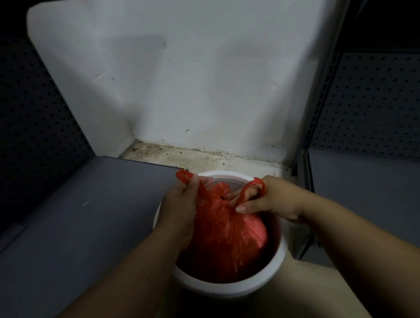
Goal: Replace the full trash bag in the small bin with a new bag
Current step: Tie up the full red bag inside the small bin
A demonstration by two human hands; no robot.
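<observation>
A small round white bin (pixel 231 287) stands on the floor in front of me. Inside it sits a full red plastic trash bag (pixel 227 239), gathered at its neck. My left hand (pixel 183 207) is closed on the bag's left handle loop, whose end sticks out above my fist. My right hand (pixel 266 199) has its fingers through the right handle loop and pinches it. Both hands are over the bin's mouth, pulling the two loops apart across the neck. No new bag is in view.
Grey metal shelving with perforated back panels flanks the bin: a low shelf (pixel 69 223) on the left, another (pixel 381 188) on the right. A white wall (pixel 196 83) rises behind, with a dirty floor strip (pixel 178 156) at its foot.
</observation>
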